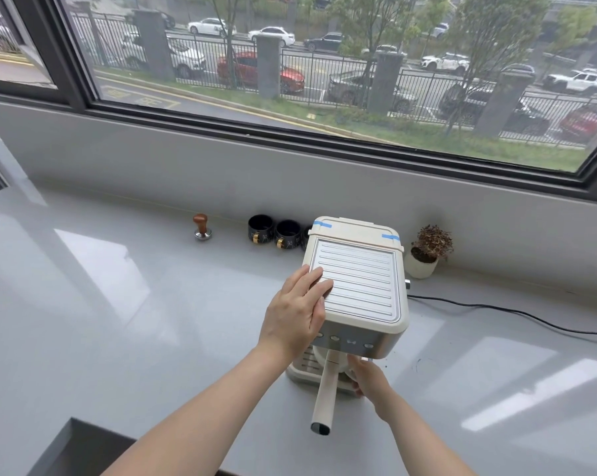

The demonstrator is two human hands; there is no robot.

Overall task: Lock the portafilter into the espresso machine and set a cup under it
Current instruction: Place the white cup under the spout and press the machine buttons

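Cream boxy espresso machine (357, 286), cream-handled portafilter (325, 393) mounted.
Left hand (295, 312) flat, fingers spread on top; right hand (367, 376) beneath, grip unclear.

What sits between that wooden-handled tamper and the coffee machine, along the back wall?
In the head view, two black cups with gold handles stand between the tamper and the espresso machine.

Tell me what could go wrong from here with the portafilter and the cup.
The portafilter handle juts past the espresso machine toward the counter edge; an arm could knock it. The right hand reaches beneath the front panel, where the view is blocked, so placement may be off. The black cups sit behind the machine, so reaching could bump the tamper.
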